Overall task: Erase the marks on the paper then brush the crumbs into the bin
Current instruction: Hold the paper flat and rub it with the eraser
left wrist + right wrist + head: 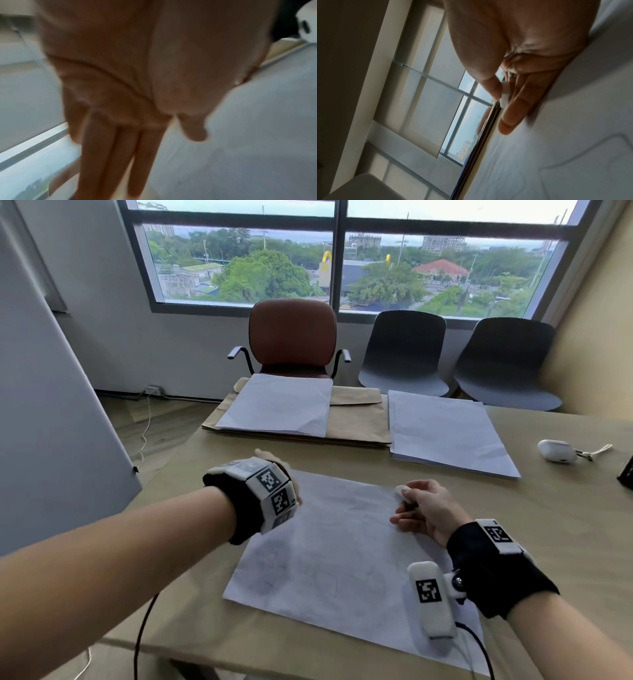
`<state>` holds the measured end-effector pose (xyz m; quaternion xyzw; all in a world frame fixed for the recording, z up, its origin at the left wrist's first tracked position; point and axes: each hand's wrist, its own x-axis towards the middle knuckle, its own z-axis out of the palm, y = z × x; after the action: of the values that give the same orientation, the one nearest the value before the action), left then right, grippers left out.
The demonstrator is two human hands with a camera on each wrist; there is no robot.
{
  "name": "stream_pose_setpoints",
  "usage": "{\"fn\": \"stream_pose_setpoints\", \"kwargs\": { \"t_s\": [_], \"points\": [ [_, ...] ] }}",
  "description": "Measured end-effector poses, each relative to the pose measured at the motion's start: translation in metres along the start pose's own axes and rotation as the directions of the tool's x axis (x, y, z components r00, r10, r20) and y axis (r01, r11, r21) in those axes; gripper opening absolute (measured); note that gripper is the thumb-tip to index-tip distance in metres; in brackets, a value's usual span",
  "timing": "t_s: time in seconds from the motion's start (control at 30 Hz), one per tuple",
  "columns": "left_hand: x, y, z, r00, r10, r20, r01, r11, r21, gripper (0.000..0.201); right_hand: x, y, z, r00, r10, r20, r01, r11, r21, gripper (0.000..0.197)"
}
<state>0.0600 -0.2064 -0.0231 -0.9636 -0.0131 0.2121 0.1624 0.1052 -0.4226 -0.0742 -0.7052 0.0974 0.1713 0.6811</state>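
A white sheet of paper (335, 556) with faint pencil marks lies on the tan table (561, 529) in front of me. My right hand (423, 510) rests at the sheet's far right edge and pinches a small white eraser (401, 492) between thumb and fingers; the right wrist view shows the eraser (504, 94) held above the paper (565, 155). My left hand (274, 470) hovers at the sheet's far left corner, mostly hidden behind its wrist band. In the left wrist view the left hand (120, 142) has straight fingers held together and holds nothing. No bin is in view.
Two stacks of white paper (277, 405) (445, 433) lie farther back, the left one on brown envelopes (356, 419). A white earbud case (556, 450) sits at the right. A brown chair (293, 337) and two dark chairs (404, 350) stand beyond the table, under the window.
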Motion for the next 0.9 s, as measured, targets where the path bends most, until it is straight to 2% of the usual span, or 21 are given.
{"fn": "stream_pose_setpoints", "kwargs": {
  "t_s": [0.07, 0.1, 0.17, 0.23, 0.33, 0.4, 0.47, 0.6, 0.67, 0.73, 0.8, 0.83, 0.9],
  "points": [
    [0.009, 0.007, -0.013, 0.99, 0.114, -0.088, -0.111, 0.993, 0.037, 0.036, -0.001, 0.001, -0.001, 1.0, -0.019, 0.004, 0.019, 0.999, 0.034, 0.023],
    [0.012, 0.012, -0.014, 0.973, 0.194, -0.122, -0.193, 0.981, 0.018, 0.043, -0.001, 0.001, -0.001, 1.0, -0.027, 0.004, 0.026, 0.999, 0.047, 0.024],
    [0.017, 0.027, -0.009, 0.943, 0.307, -0.129, -0.324, 0.935, -0.144, 0.068, -0.002, 0.002, -0.001, 0.999, -0.035, 0.003, 0.034, 0.998, 0.049, 0.022],
    [0.02, 0.039, -0.003, 0.936, 0.345, -0.066, -0.35, 0.894, -0.279, 0.093, -0.003, 0.002, 0.0, 1.0, -0.031, 0.001, 0.031, 0.999, 0.025, 0.017],
    [0.026, 0.051, 0.002, 0.933, 0.359, -0.024, -0.345, 0.872, -0.347, 0.112, -0.007, -0.002, 0.004, 1.0, -0.013, 0.015, 0.014, 0.999, -0.049, 0.015],
    [0.027, 0.054, 0.003, 0.934, 0.357, -0.014, -0.34, 0.877, -0.34, 0.117, -0.011, -0.009, 0.008, 0.997, 0.02, 0.081, -0.004, 0.982, -0.191, 0.015],
    [0.028, 0.055, 0.004, 0.932, 0.363, -0.02, -0.349, 0.879, -0.326, 0.117, -0.013, -0.017, 0.015, 0.985, 0.059, 0.164, 0.011, 0.918, -0.397, 0.012],
    [0.028, 0.054, 0.007, 0.927, 0.373, -0.022, -0.358, 0.869, -0.342, 0.115, 0.0, -0.033, 0.027, 0.991, -0.016, 0.136, 0.111, 0.675, -0.73, 0.012],
    [0.026, 0.053, 0.008, 0.925, 0.378, -0.029, -0.363, 0.862, -0.354, 0.114, 0.002, -0.035, 0.033, 0.989, -0.053, 0.138, 0.143, 0.581, -0.801, 0.018],
    [0.026, 0.053, 0.009, 0.922, 0.385, -0.043, -0.373, 0.851, -0.369, 0.113, -0.002, -0.033, 0.037, 0.978, -0.024, 0.209, 0.19, 0.524, -0.83, 0.028],
    [0.026, 0.053, 0.009, 0.92, 0.387, -0.052, -0.376, 0.842, -0.387, 0.113, -0.008, -0.031, 0.036, 0.959, 0.062, 0.276, 0.203, 0.527, -0.825, 0.022],
    [0.026, 0.053, 0.009, 0.921, 0.385, -0.055, -0.374, 0.84, -0.392, 0.113, -0.008, -0.033, 0.034, 0.958, 0.08, 0.274, 0.19, 0.536, -0.823, 0.017],
    [0.026, 0.053, 0.01, 0.921, 0.386, -0.053, -0.374, 0.837, -0.4, 0.113, 0.0, -0.037, 0.03, 0.979, 0.034, 0.203, 0.151, 0.55, -0.821, 0.023]
  ]
}}
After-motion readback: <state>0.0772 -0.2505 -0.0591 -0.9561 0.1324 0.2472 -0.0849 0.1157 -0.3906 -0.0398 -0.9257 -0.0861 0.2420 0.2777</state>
